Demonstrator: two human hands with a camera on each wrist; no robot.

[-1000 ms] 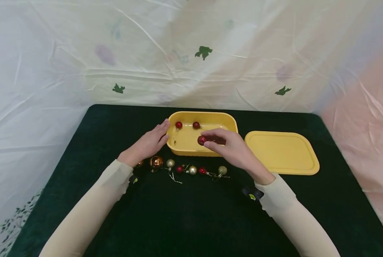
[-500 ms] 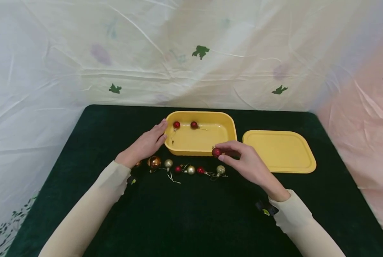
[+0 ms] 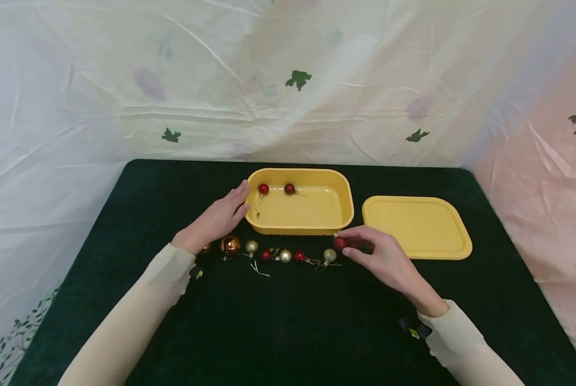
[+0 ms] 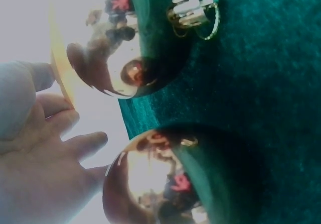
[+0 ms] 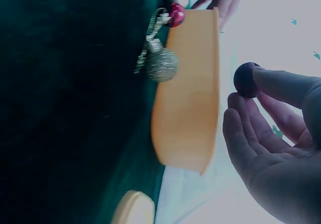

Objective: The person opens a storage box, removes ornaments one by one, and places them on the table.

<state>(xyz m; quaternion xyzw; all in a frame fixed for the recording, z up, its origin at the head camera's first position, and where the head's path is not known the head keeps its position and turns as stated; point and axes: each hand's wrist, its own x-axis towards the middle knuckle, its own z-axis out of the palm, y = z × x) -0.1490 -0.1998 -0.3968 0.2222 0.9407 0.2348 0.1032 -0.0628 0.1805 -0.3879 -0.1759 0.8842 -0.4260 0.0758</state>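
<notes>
Between thumb and fingers my right hand pinches a dark red bauble, just off the near right corner of a yellow box. The right wrist view shows the same bauble raised clear of the cloth. My left hand rests with straight fingers against the box's left end. Inside the box lie a red bauble and a dark red bauble. In front stands a row with a copper bauble, a glittery gold bauble, a shiny gold bauble and several others.
A yellow lid lies flat to the right of the box. Dark green cloth covers the table, and a pale patterned sheet hangs behind it. Large in the left wrist view are two copper baubles near the left hand.
My right hand has carried the dark red bauble out from over the box, rightward and toward me, past the near rim. The left hand has stayed on the box's end.
</notes>
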